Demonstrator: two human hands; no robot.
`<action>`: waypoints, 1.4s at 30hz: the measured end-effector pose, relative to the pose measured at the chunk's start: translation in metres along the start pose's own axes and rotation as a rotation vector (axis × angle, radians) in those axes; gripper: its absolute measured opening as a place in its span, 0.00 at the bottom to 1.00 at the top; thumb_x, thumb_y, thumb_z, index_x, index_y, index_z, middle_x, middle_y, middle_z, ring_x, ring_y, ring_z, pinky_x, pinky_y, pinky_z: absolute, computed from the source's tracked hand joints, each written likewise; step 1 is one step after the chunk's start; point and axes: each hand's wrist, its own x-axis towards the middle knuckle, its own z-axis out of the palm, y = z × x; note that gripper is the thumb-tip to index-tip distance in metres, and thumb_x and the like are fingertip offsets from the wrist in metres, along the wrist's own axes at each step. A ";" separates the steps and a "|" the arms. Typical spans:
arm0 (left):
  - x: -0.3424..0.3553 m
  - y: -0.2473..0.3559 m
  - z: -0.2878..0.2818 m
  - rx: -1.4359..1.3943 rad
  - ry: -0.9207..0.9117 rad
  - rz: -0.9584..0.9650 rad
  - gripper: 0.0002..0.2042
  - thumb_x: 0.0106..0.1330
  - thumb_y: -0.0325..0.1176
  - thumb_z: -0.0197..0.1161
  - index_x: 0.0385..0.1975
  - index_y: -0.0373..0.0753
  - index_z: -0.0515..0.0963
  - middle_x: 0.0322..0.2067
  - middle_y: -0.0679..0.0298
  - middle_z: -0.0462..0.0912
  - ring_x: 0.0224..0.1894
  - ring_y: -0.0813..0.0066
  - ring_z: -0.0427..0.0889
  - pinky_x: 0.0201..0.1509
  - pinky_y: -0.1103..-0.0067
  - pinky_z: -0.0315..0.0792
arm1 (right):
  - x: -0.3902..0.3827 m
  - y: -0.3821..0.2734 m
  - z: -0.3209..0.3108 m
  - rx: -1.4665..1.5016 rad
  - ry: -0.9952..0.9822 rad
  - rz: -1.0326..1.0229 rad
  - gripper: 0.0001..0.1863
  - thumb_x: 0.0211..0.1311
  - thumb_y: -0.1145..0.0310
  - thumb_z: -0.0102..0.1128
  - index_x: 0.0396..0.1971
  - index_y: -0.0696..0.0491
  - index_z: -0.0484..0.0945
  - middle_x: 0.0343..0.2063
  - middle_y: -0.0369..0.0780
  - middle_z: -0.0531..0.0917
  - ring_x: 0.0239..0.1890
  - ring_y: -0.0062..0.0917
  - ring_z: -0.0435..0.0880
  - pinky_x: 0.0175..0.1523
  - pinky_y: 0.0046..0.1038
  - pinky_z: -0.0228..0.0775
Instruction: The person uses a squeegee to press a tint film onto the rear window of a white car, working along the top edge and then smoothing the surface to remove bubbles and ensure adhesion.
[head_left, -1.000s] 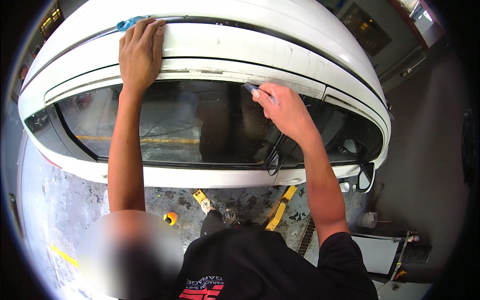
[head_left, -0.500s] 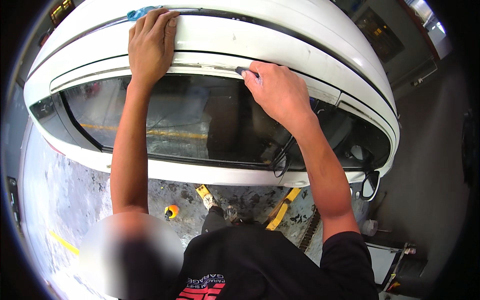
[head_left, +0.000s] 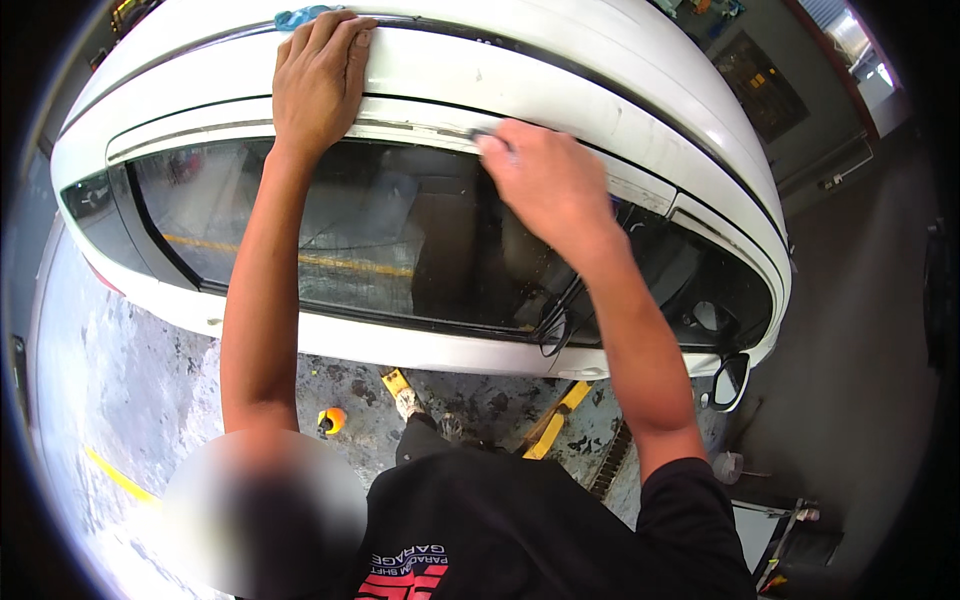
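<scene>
A white car (head_left: 560,95) fills the upper part of the view, its side window (head_left: 370,225) dark and shut. My left hand (head_left: 318,85) lies flat on the roof edge, fingertips at the black roof trim (head_left: 440,28). Crumpled blue film or cloth (head_left: 300,17) sits beside those fingertips. My right hand (head_left: 555,185) is closed around a small dark hand tool (head_left: 481,134), whose tip touches the door-frame strip (head_left: 410,127) above the window. Whitish, streaky residue marks that strip. Most of the tool is hidden in my fingers, and motion blurs it.
A side mirror (head_left: 731,381) sticks out at the car's right end. Yellow lift arms (head_left: 557,420) reach under the car by my feet. An orange round object (head_left: 333,419) sits on the stained floor, near a drain grate (head_left: 612,460).
My right hand and the tool have shifted very slightly left along the strip. The left hand keeps its place on the roof edge; the whole view has tilted a little.
</scene>
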 end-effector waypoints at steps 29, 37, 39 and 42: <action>0.001 0.000 0.003 -0.001 -0.003 -0.003 0.13 0.79 0.38 0.51 0.52 0.44 0.82 0.52 0.65 0.82 0.55 0.62 0.79 0.59 0.69 0.68 | -0.010 0.016 0.001 -0.023 -0.066 0.086 0.19 0.77 0.55 0.51 0.37 0.56 0.82 0.30 0.50 0.87 0.37 0.48 0.87 0.45 0.49 0.77; 0.000 0.003 -0.004 0.015 -0.003 0.018 0.12 0.78 0.35 0.53 0.52 0.43 0.82 0.52 0.64 0.83 0.55 0.61 0.79 0.60 0.69 0.68 | -0.004 -0.012 0.011 -0.082 -0.056 0.092 0.19 0.77 0.56 0.51 0.35 0.54 0.83 0.30 0.49 0.87 0.37 0.48 0.88 0.44 0.47 0.78; 0.005 0.012 -0.010 -0.036 -0.027 -0.047 0.09 0.73 0.31 0.55 0.47 0.38 0.80 0.48 0.56 0.81 0.52 0.54 0.78 0.57 0.64 0.68 | -0.002 -0.013 0.016 -0.105 -0.003 0.072 0.19 0.77 0.56 0.50 0.35 0.54 0.83 0.30 0.49 0.88 0.36 0.48 0.88 0.43 0.47 0.79; 0.004 0.014 -0.012 -0.064 -0.037 -0.049 0.10 0.73 0.31 0.56 0.47 0.38 0.81 0.48 0.56 0.82 0.53 0.54 0.78 0.57 0.64 0.69 | 0.005 -0.035 0.029 -0.056 -0.012 0.030 0.19 0.77 0.56 0.50 0.36 0.54 0.83 0.29 0.48 0.88 0.35 0.47 0.89 0.42 0.47 0.80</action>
